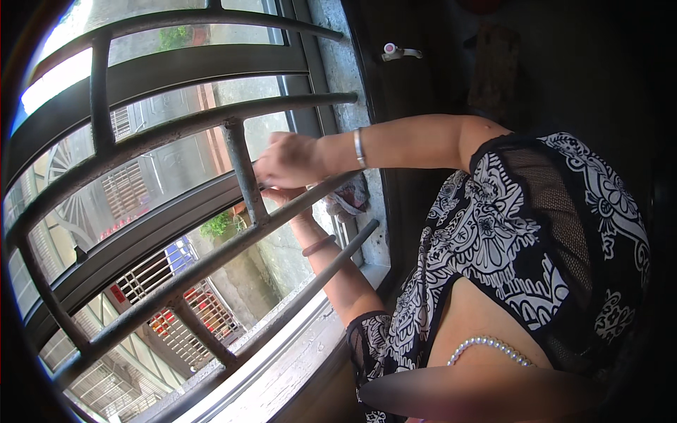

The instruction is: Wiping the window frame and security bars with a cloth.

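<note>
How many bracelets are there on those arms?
2: a silver bangle on the right wrist and a pinkish-brown bangle on the left wrist. A metal window bar crosses in front near the left wrist, so another might be hidden.

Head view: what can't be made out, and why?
Head view, right hand: grip blurred, fingers turned away.
Head view, left hand: partly hidden by the right hand and grey metal bar.
Head view, crumpled patterned bundle: partly behind that bar.
Head view, brown shape: too dark to identify.
</note>
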A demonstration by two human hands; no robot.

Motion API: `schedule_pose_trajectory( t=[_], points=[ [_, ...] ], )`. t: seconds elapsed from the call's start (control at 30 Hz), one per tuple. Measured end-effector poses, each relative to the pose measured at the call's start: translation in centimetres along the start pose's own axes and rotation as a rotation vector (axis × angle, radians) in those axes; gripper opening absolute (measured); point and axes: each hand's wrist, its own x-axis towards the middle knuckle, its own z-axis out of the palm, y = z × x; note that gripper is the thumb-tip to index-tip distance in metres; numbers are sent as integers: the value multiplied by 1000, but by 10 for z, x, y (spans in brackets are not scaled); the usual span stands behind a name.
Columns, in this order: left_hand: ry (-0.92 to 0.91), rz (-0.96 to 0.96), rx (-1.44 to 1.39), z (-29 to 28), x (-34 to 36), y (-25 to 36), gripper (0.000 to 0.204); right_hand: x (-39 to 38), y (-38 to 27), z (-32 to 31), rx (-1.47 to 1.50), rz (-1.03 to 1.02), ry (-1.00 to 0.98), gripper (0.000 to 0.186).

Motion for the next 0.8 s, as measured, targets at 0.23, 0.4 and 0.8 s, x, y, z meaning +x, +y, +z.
schedule_pose_trajectory(
  t=[0.23,0.4,0.8],
  points=[
    [58,30,-95,10,-5,2,96,-22,10,-9,-120,-85,-20,4],
    [81,112,125,56,4,12,97,-73,50,-11,-407,118,-198,6],
    [174,294,399,40,4,-2,101,-89,45,-20,-232,-74,-215,12]
  ],
)
